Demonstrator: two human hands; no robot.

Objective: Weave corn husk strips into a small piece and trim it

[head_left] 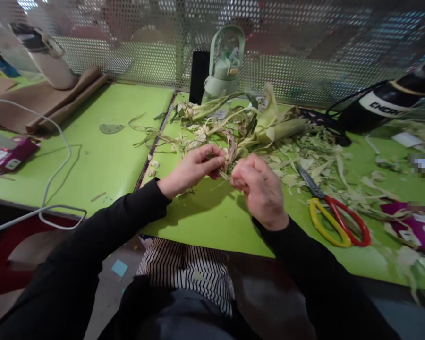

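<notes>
Husk strip [225, 174] is above the near tabletop [212, 224]. Left hand [202, 165]: fingers look pinched closed on it. Right hand [261, 188]: fingers curled at its right end, grip hidden, can't tell. Best pull gently; thin stuff may tear.

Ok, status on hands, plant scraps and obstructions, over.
Left hand, right hand: both pinching a plant scrap. Leafy pile close beyond. Scissors to the right, apart from both hands.
</notes>
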